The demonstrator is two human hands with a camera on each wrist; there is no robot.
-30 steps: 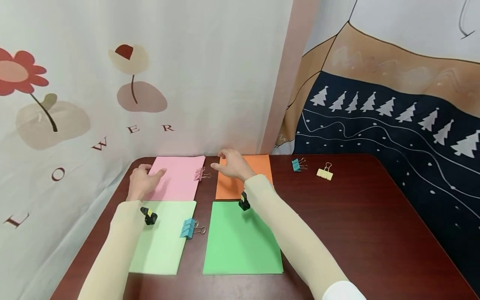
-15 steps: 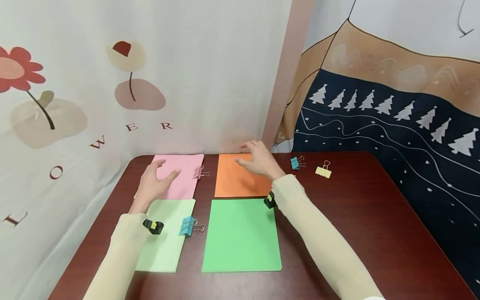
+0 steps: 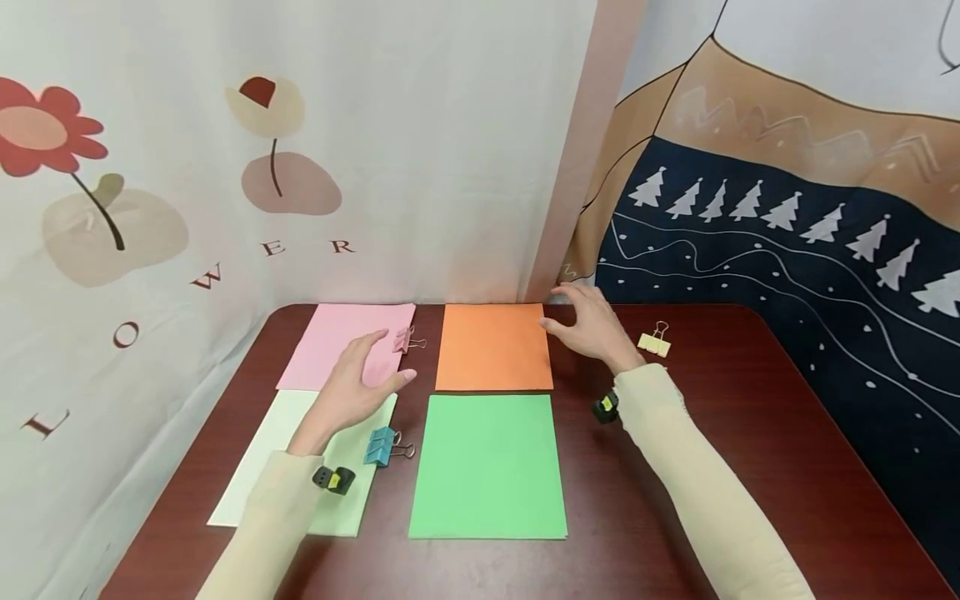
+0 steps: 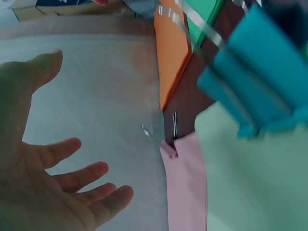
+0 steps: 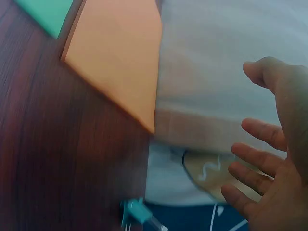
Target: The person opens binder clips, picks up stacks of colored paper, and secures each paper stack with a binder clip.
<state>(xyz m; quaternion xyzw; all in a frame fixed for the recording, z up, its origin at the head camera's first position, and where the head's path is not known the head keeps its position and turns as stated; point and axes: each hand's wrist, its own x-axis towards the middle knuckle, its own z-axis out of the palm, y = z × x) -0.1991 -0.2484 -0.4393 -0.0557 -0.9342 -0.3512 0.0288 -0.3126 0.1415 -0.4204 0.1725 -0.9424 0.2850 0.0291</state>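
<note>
My left hand [image 3: 348, 400] hovers with spread fingers over the pink sheets [image 3: 322, 350] and the pale green sheets [image 3: 258, 454], holding nothing. A pink binder clip [image 3: 403, 340] grips the pink stack's right edge; a larger blue binder clip [image 3: 380, 447] is on the pale green stack. Just right of the orange sheets [image 3: 495, 346], my right hand [image 3: 596, 327] is raised with loosely bent fingers and nothing in it. A small teal binder clip [image 5: 137, 211] shows in the right wrist view; in the head view my right hand hides it.
Bright green sheets [image 3: 487, 467] lie in front of the orange ones, with no clip seen on either stack. A yellow binder clip [image 3: 654, 344] rests at the back right of the dark wooden table [image 3: 750, 433]. Printed curtains [image 3: 435, 167] hang right behind the table edge.
Both hands have moved to the right: the left from the pink stack's left edge across it, the right from above the orange stack to beyond its right edge. The sheets stay put.
</note>
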